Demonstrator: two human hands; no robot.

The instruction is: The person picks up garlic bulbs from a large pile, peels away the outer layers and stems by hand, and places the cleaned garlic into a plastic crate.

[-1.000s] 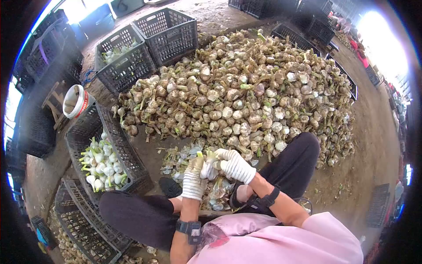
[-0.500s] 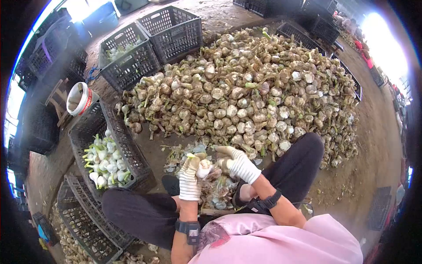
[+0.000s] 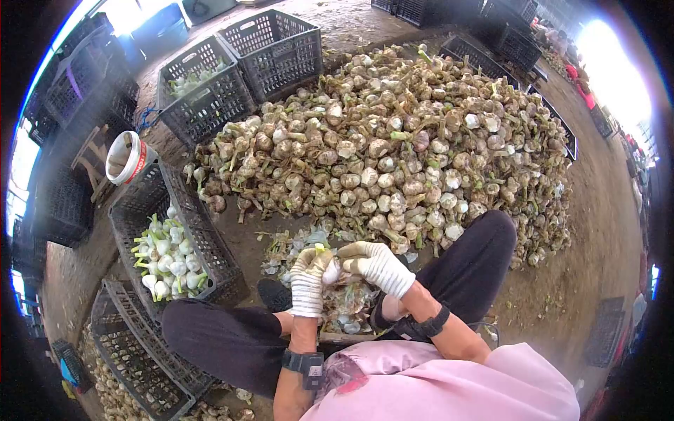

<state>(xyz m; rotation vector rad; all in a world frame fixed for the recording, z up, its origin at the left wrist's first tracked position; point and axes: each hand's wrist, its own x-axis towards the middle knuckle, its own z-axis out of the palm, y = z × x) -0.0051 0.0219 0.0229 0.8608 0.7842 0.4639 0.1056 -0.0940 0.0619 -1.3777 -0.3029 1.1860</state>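
Note:
A garlic bulb [image 3: 331, 272], whitish with a short green stem stub pointing up, is held in front of my lap. My left hand [image 3: 307, 284], in a white striped work glove, is closed around its left side. From the right, my gloved right hand [image 3: 380, 267] has its bent fingertips pressed against the same bulb; the exact thumb contact is hard to make out. Beneath both hands lies a heap of papery garlic skins [image 3: 349, 306] on the ground between my legs.
A large pile of unpeeled garlic [image 3: 393, 154] spreads ahead. To my left, a black crate [image 3: 225, 259] holds cleaned bulbs [image 3: 168, 256], with a white bucket [image 3: 126, 158] behind it. More crates [image 3: 274, 59] stand at the back; another crate [image 3: 140, 351] lies near my left knee.
My right hand has moved left, bringing its fingers against the bulb. My left hand has shifted slightly to the right, and the bulb has turned so its stem points more upward.

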